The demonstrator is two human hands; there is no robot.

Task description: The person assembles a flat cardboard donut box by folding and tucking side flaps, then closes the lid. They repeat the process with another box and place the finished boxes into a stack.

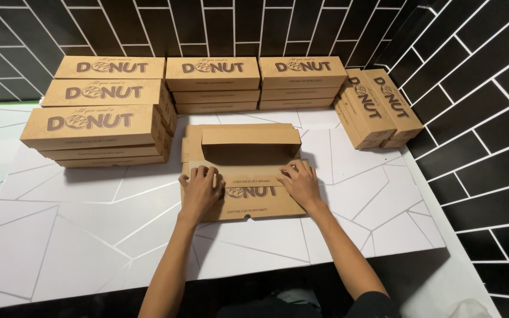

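While stacks of finished boxes [98,126] wait beyond my fingertips, I'm pressing my left hand [200,189] and right hand [301,184], fingers spread flat, on this half-folded box [248,154], lid unclosed

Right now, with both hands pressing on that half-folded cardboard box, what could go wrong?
1. The left hand and right hand press the front flap of the half-folded box; uneven pressure might crease it crooked.
2. The box's back wall stands loose, so it may spring open if a hand lifts.
3. The finished stack of boxes lies close on the left; an elbow could nudge it.
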